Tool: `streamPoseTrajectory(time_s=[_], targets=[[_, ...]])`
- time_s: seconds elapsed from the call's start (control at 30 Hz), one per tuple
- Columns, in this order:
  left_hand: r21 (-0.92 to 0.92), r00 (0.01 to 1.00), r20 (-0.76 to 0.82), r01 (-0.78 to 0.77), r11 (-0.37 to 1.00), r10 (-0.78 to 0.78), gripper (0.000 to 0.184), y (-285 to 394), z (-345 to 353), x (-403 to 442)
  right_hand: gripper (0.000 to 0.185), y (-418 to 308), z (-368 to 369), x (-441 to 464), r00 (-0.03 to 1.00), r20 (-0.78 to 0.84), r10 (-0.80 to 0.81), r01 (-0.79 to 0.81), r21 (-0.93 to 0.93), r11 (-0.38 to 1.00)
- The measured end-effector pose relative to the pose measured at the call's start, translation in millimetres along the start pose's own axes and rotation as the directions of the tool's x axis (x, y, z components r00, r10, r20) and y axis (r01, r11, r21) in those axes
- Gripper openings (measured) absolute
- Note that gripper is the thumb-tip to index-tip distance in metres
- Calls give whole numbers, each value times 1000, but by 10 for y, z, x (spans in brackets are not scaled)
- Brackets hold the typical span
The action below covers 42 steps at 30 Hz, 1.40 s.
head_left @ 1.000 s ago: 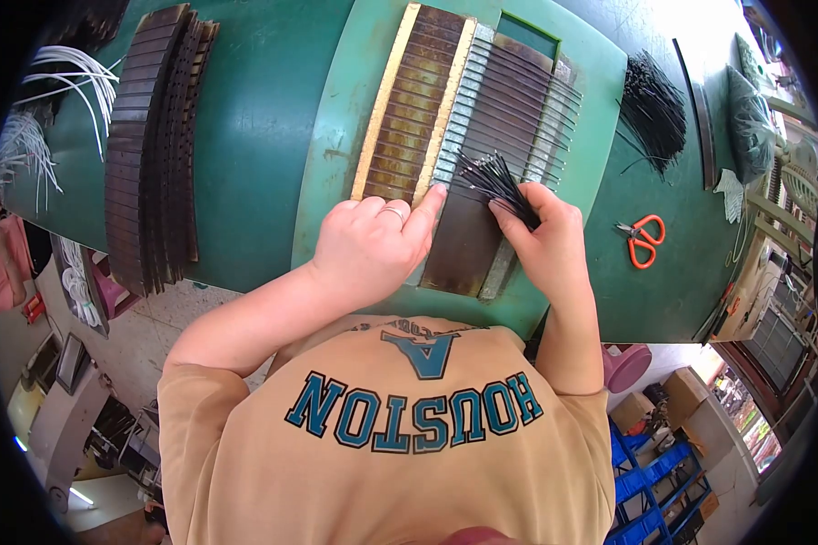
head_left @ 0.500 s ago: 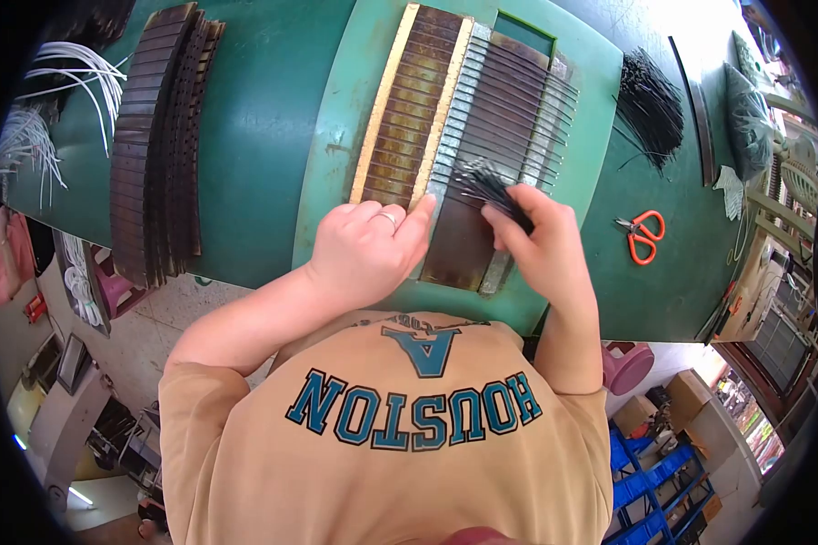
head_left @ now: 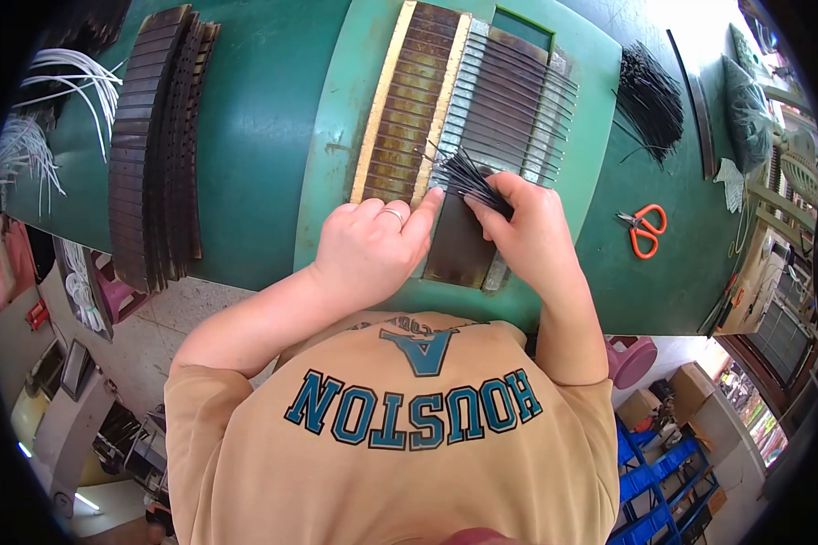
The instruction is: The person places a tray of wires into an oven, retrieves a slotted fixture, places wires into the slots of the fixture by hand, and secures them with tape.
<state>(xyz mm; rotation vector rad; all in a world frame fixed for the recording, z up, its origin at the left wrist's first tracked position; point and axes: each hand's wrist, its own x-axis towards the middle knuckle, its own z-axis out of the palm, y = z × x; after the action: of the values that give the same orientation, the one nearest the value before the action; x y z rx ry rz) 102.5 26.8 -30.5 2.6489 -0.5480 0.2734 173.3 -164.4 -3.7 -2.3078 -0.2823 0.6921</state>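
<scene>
A bundle of thin black wires (head_left: 474, 182) is gripped in my right hand (head_left: 527, 218), its loose ends fanned toward the upper left. My left hand (head_left: 373, 241) rests on the lower end of a slotted board with pale edge strips (head_left: 404, 109), its index finger extended to the silvery strip and the other fingers curled. Whether those fingers pinch anything is hidden. Beside that board lies a dark plate (head_left: 509, 82) with several black wires laid across it in parallel rows. The wires' tips stick out past the right metal strip (head_left: 543, 118). Board and plate lie on a light green sheet (head_left: 332, 163).
Orange-handled scissors (head_left: 645, 232) lie to the right, below a heap of black wires (head_left: 653, 100). A stack of dark slotted boards (head_left: 145, 145) and white wires (head_left: 77, 73) are on the left of the green table (head_left: 254, 136). A long dark bar (head_left: 691, 100) lies at right.
My right hand has moved left with the black wire bundle, bringing its tips to the silvery strip near my left index finger. My left hand has stayed almost in place.
</scene>
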Motion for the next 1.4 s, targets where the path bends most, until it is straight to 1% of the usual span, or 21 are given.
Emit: streamPoseTrajectory(time_s=[0.17,0.23,0.27,0.33,0.37,0.4,0.43,0.47,0.5,0.53,0.57,0.6,0.63,0.67,0.7,0.73,0.8,0.87,1.03,1.2,1.4], targets=[[-9,1000,12,2,1000,-2,40,-25,28,4,16,380,-352,-275,989,-146,21,-9,83,997],[-4,1000,24,4,1000,-4,40,-22,21,-7,14,533,-499,-403,958,-160,237,-170,347,922],[-85,995,81,70,994,-63,37,-21,-4,17,14,513,-478,-437,958,-160,238,-171,349,921],[-230,965,207,207,951,-160,31,-16,-84,92,12,336,-388,-476,990,-87,113,-67,412,909],[-228,965,208,205,952,-158,31,1,-157,158,11,246,-341,-476,998,-53,44,-15,445,895],[-523,873,388,472,709,-295,28,27,-259,253,11,181,-292,-463,998,-52,39,-12,448,894],[-688,755,592,656,310,-282,25,38,-334,306,11,115,-234,-440,999,-31,-17,28,431,902],[-638,595,763,756,-145,-253,22,49,-410,358,10,56,-181,-414,997,-8,-74,70,415,907],[-588,541,809,741,-324,-231,21,49,-422,374,10,16,-150,-395,991,16,-129,112,400,910],[-599,548,801,720,-352,-241,19,48,-411,342,10,-11,-141,-378,991,20,-136,116,404,908],[-616,553,788,715,-332,-271,18,41,-398,308,11,-35,-139,-365,994,23,-109,92,381,920],[-660,580,743,717,-222,-336,16,29,-373,260,12,-50,-141,-356,997,23,-78,65,357,932],[-705,630,657,708,-43,-414,15,15,-342,202,12,-52,-146,-350,999,21,-45,36,331,943],[-720,778,406,595,357,-479,13,-8,-266,114,12,-24,-146,-340,999,20,-43,34,330,943],[-604,885,163,438,665,-435,12,-35,-209,41,13,28,-135,-324,999,1,-42,40,275,961],[-475,931,4,323,819,-365,11,-43,-167,-3,14,80,-123,-307,999,-18,-42,45,219,975],[-394,959,-33,248,885,-283,13,-59,-110,-49,16,113,-121,-279,998,-36,-42,47,162,986],[-207,990,-87,89,974,-109,18,-77,-69,-85,17,113,-122,-245,1000,-26,1,3,148,989],[-155,987,-147,42,987,-65,16,-56,21,-95,17,125,-113,-214,999,-22,24,-21,125,992],[-114,993,-111,21,993,-33,22,-41,-13,-64,18,128,-112,-201,999,-20,49,-47,103,994],[-57,998,-64,22,998,-25,27,32,1,-12,17,137,-86,-195,999,-39,-3,5,38,999]])
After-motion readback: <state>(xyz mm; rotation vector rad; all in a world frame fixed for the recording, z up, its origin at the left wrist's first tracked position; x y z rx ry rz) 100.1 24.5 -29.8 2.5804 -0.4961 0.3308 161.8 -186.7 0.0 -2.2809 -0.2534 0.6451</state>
